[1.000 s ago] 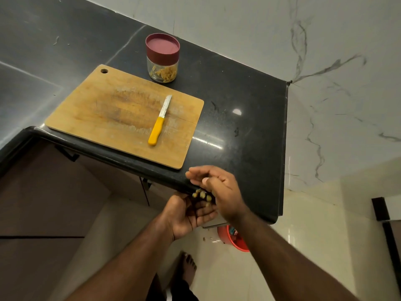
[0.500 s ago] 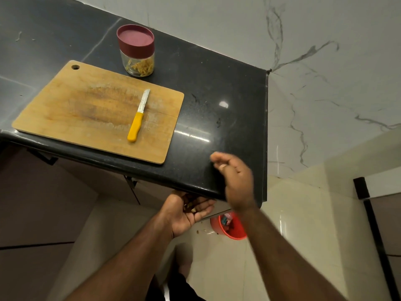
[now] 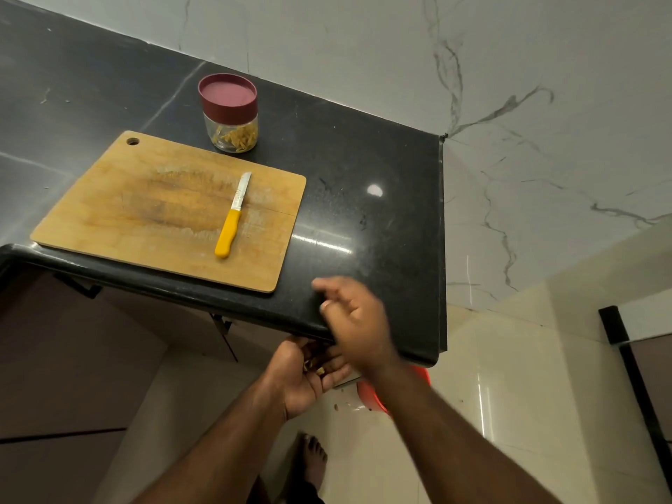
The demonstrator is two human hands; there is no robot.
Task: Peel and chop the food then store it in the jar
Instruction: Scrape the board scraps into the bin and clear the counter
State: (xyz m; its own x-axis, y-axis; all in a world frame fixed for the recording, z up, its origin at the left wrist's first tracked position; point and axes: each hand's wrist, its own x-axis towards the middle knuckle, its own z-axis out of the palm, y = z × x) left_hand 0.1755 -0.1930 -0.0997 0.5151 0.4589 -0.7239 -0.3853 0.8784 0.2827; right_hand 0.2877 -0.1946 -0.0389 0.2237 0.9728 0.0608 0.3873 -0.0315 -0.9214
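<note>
Jar (image 3: 230, 116) lidded, chopped food inside; beside it knife (image 3: 232, 217) idle. Left hand (image 3: 309, 376) cups scraps; right hand (image 3: 354, 318) loosely curled, holding nothing visible.

right hand (image 3: 354, 318) swept back to counter edge (image 3: 254, 311)

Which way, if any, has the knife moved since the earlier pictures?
No. The knife still lies on the right part of the cutting board, blade pointing toward the jar; only the camera shifted.
</note>
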